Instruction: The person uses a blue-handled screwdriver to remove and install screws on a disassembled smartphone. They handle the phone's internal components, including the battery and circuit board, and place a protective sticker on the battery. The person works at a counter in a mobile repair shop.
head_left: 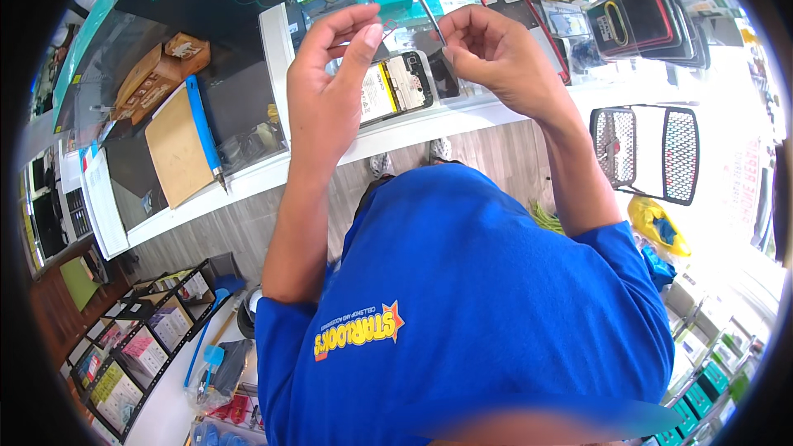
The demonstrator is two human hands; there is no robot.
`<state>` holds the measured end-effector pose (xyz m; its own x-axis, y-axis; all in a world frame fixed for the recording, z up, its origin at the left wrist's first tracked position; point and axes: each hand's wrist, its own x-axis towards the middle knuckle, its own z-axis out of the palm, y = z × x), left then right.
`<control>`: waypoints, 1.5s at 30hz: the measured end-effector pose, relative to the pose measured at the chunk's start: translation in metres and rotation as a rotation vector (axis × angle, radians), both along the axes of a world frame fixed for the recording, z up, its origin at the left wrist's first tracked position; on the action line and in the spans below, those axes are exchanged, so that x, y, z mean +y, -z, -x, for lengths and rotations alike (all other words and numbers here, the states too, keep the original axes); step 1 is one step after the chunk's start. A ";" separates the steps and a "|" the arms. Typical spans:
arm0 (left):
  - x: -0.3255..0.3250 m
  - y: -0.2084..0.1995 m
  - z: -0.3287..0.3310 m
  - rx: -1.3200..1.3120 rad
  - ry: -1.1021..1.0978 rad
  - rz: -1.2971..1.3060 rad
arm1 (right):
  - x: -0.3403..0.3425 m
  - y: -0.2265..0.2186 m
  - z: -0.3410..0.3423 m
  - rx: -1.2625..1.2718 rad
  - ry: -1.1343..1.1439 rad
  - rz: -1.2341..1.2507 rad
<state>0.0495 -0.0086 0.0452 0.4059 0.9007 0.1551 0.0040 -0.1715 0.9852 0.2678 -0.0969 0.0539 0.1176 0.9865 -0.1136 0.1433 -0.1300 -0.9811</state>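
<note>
My right hand [504, 58] pinches a slim metal tool, likely tweezers [424, 7], pointing up and left over the glass counter. Across from it is my left hand [330, 83], its thumb and fingers curled toward each other. A small red-edged piece [389, 28] shows at its fingertips; what it is, and how it is gripped, is too small to make out. Below and between both hands lies an opened phone [405, 87], with its yellow-edged battery and inner parts bare. A dark flat piece [444, 74] is beside the phone, partly behind my right hand.
On the counter's right are a red-edged phone part [529, 25] and a stack of dark phone-shaped pieces [640, 25]. To the left lie a blue-handled cutter [202, 128], a tan pad [175, 144] and a wooden box [153, 78]. A black mesh basket [681, 157] stands right.
</note>
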 end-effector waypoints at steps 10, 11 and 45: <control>0.001 -0.009 -0.018 -0.172 0.147 0.233 | 0.002 -0.009 0.003 0.113 -0.124 0.024; -0.002 -0.008 -0.018 -0.158 0.148 0.236 | 0.003 -0.010 0.004 0.099 -0.121 0.029; -0.026 -0.020 0.032 -0.152 -0.049 -0.298 | 0.008 -0.034 0.060 0.398 -0.207 -0.096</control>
